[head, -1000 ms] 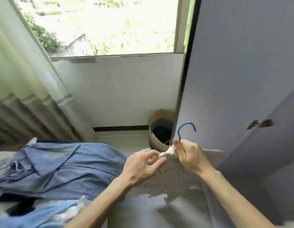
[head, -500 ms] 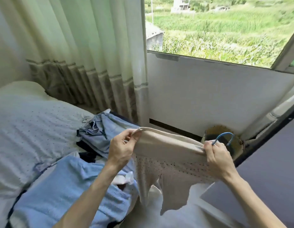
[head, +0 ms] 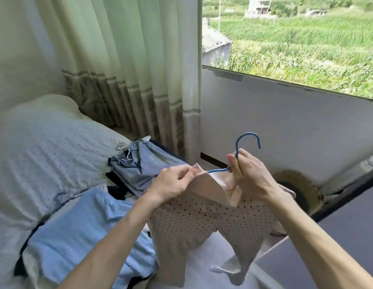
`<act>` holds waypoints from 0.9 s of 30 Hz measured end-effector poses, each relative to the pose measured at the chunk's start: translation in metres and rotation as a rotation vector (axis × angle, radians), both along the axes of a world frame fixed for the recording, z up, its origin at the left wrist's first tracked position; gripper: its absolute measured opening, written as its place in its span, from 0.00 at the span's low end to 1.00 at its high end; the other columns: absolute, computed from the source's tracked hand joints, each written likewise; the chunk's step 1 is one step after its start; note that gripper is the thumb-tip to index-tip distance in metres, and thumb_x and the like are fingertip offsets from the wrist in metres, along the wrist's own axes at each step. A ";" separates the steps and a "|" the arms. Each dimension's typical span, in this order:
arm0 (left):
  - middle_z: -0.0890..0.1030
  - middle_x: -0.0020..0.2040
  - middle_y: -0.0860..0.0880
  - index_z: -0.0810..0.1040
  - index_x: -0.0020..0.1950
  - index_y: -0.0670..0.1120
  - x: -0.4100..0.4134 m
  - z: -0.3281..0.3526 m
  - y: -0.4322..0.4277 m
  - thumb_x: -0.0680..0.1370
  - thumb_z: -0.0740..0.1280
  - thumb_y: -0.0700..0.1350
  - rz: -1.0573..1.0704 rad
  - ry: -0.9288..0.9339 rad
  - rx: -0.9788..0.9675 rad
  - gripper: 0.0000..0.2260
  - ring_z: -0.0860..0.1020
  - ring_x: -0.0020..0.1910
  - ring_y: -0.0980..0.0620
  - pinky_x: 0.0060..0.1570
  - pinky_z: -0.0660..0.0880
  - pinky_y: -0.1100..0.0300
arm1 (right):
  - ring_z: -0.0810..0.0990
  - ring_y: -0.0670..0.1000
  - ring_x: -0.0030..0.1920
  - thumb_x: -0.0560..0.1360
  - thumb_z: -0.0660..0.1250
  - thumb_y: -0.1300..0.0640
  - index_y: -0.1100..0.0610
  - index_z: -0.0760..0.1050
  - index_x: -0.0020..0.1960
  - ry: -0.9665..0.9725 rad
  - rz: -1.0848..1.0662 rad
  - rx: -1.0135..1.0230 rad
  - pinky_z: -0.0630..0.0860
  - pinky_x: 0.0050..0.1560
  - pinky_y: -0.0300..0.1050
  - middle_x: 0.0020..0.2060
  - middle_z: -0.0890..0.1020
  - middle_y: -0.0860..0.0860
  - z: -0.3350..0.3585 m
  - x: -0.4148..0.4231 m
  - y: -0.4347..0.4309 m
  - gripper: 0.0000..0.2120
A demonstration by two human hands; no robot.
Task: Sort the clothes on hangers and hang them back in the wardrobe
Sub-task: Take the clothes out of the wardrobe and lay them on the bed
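Head view. Grips neck of blue hanger (head: 236,146) in right hand (head: 250,176), fingers curled round the wire, hook upright at 12 o'clock of the fist. Pinches collar edge of cream dotted garment (head: 202,222) between thumb and fingers of left hand (head: 173,184), at 9 o'clock of the right; hanger arm running between the two. Garment draped at 6 o'clock of both hands, off the bed (head: 45,153). Denim-blue shirt (head: 143,163) at 10 o'clock of left hand, light blue garment (head: 81,236) at 7 o'clock, both on bed. Woven basket (head: 296,178) at 3 o'clock of right hand. Curtain (head: 129,69) at 11 o'clock.
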State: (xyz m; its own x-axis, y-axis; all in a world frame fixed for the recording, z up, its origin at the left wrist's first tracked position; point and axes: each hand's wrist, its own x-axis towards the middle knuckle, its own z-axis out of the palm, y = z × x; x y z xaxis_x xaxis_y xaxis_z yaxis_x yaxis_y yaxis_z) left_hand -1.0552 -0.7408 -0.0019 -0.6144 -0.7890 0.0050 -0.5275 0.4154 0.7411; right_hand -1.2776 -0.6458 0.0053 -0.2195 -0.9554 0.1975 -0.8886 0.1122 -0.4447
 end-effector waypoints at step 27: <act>0.81 0.37 0.50 0.84 0.34 0.47 -0.106 0.048 -0.068 0.76 0.73 0.50 0.152 0.407 0.335 0.13 0.78 0.42 0.55 0.56 0.75 0.60 | 0.84 0.47 0.52 0.68 0.68 0.29 0.51 0.76 0.63 -1.162 -0.165 0.103 0.76 0.59 0.50 0.53 0.85 0.47 -0.065 -0.160 -0.038 0.33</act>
State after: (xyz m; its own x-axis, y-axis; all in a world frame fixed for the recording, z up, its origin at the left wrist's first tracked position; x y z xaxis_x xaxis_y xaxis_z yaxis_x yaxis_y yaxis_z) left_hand -1.1615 -0.8093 0.0457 -0.4944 -0.8679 -0.0486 -0.2064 0.0630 0.9764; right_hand -1.4375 -0.6833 -0.0594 -0.3391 -0.8984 -0.2790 0.0728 0.2706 -0.9599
